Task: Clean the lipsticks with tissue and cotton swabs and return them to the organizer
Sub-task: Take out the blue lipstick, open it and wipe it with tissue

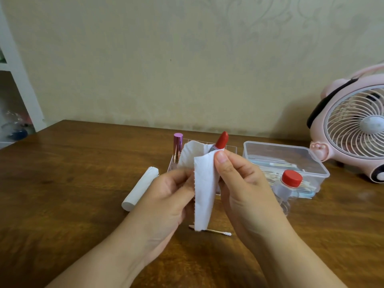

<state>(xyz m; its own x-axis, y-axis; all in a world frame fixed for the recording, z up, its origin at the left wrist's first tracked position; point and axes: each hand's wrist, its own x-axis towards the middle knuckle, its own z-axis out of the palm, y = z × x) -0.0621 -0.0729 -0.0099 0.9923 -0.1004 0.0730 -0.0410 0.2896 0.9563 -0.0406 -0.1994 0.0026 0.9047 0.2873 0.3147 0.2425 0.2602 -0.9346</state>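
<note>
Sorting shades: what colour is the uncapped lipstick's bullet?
Red; the lipstick shows clearly in the head view, wrapped in tissue.

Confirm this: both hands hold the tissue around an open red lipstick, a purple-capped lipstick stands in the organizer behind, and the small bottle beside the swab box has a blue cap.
One detail is wrong: the small bottle beside the swab box has a red cap, not blue, as the head view shows. The rest stands: both hands, left and right, hold the tissue around the open red lipstick, and the purple-capped lipstick stands in the organizer.
</note>
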